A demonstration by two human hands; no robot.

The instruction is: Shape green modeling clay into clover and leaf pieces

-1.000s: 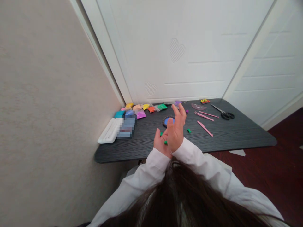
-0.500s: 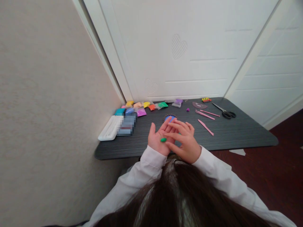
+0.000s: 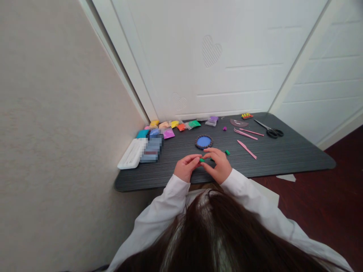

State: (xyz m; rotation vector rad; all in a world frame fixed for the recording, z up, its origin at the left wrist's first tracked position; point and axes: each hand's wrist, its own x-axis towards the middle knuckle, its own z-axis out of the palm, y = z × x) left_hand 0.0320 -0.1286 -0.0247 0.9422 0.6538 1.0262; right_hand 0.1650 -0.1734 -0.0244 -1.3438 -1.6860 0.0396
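Observation:
My left hand [image 3: 185, 168] is closed, its thumb and fingers pinching a small green piece of clay [image 3: 202, 160] just above the table's near part. My right hand [image 3: 219, 165] curves in from the other side, thumb and forefinger at the right end of the same piece. Another green lump of clay [image 3: 227, 152] lies right of my right hand, and a bit of green shows beneath its fingers. Beyond both hands sits a round blue disc [image 3: 203, 141] with a dark, beaded-looking rim.
On the dark table [image 3: 167, 151], several coloured clay packets [image 3: 169, 133] line the back left beside a white case [image 3: 132, 153]. Pink tools [image 3: 246, 149], black scissors [image 3: 271, 132] and a purple bit [image 3: 224, 128] lie right. A white door [image 3: 241, 45] stands behind.
My left hand has turned from palm-up to a pinch, and the green clay has gone from its palm to the fingertips. My right hand has drawn slightly lower, uncovering the blue disc and green lump.

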